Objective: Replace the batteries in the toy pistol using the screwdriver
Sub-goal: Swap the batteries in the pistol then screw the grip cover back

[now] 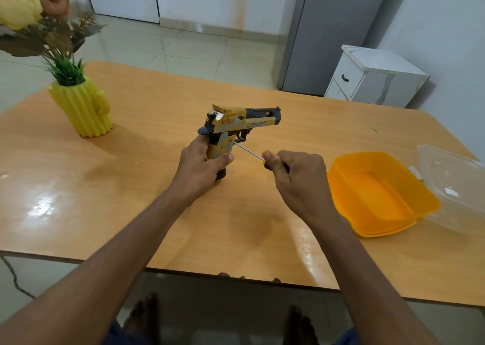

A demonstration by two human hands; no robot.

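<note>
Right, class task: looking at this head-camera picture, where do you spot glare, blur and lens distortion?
Head view: bright glare patches on the glossy table near its left edge; the flowers at top left are blurred, while the toy pistol and screwdriver are sharp; wide-angle distortion bends the table edges and stretches the forearms.

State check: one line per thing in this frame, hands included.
toy pistol: upright, butt on the table, barrel pointing right
screwdriver: tip at the pistol grip
left hand: grips the pistol grip
right hand: grips the screwdriver handle
orange tub: open, nothing visible inside
clear lid: off, lying beside the tub
yellow vase: upright, holding flowers
</note>
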